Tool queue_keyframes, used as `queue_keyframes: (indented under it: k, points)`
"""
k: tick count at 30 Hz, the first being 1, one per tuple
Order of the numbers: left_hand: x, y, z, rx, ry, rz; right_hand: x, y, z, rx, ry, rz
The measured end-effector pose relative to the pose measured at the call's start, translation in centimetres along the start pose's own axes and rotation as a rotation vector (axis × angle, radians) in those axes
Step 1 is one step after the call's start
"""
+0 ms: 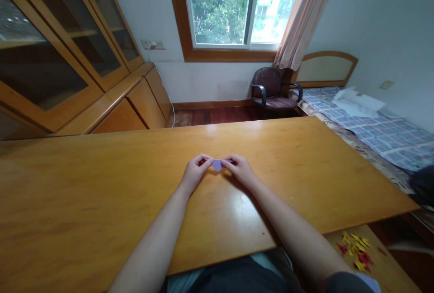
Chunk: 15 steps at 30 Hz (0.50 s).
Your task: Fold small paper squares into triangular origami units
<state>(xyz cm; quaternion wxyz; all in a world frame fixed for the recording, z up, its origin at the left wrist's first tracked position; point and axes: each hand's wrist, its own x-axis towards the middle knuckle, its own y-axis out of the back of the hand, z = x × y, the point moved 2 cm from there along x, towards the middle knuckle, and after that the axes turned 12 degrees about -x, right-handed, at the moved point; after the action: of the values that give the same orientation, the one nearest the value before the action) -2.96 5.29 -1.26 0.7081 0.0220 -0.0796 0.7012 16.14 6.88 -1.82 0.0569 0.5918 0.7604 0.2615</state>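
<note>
A small piece of folded purple paper [217,165] is held just over the wooden table [142,202], its lower edge coming to a point. My left hand [198,168] pinches its left end between thumb and fingers. At the right end, my right hand [239,168] grips it the same way. Both hands are closed, with the paper stretched between them. The fingers hide the ends of the paper.
Several yellow and red folded paper pieces [357,250] lie on a lower surface at the bottom right. Beyond the table stands a brown armchair [271,89]. A bed [379,134] is at the right, a glass-fronted cabinet [98,80] at the left.
</note>
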Motion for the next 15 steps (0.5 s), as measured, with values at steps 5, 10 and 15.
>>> queue_keyframes:
  k: [5, 10, 15]
  points:
    - [-0.17, -0.38, 0.33, 0.132, -0.053, -0.052, -0.01, 0.11, -0.09, -0.004, -0.008, -0.005]
    - [-0.34, -0.91, 0.67, 0.303, -0.138, -0.096, -0.11, -0.11, -0.46, -0.094, 0.043, -0.026]
    - [-0.32, -0.96, 0.63, 0.334, -0.146, -0.092, -0.09, -0.02, -0.52, -0.121, 0.052, -0.023]
